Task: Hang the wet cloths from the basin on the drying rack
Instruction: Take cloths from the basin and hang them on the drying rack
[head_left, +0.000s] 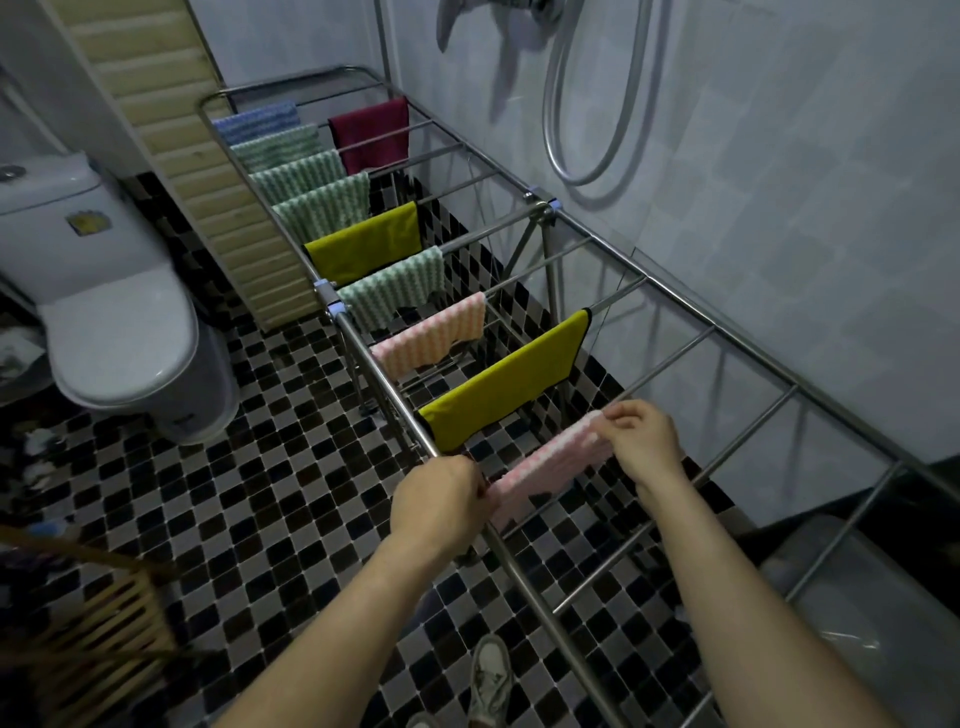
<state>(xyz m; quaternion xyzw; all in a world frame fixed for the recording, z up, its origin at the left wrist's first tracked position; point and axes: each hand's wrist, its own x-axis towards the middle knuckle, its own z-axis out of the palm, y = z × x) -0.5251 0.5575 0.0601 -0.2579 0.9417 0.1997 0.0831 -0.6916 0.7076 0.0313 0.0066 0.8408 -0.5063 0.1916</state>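
Cloth being spread on a rung: a pink-and-white striped cloth (550, 462) lies draped over a crossbar of the steel drying rack (519, 566), at the near end of the filled row. The left hand (441, 493) pinches the cloth's end by the near side rail, and the right hand (644, 441) pinches the other end along the top edge. Each grip is narrow, fingertips closed on fabric. Held at both ends like this, the cloth is probably being pulled flat along the bar so it dries unbunched and doesn't slide off.

Just beyond it hangs a yellow cloth (504, 384), close but apparently not touching. Further on are another pink striped cloth (431, 338), several green striped cloths (395, 291), a second yellow one, a blue one and a maroon cloth (371, 135) on the far side. The rungs nearer the person are bare.

Around it: a toilet (114, 312) at left, a shower hose (587, 130) on the wall, a checkered tile floor, one shoe (488, 675) below and a wooden slatted frame (104, 623) at lower left. A pale tub (857, 597) sits under the rack at lower right (maybe the basin; contents not visible). Nothing blocks the hands. The yellow neighbour is the only crowding risk.
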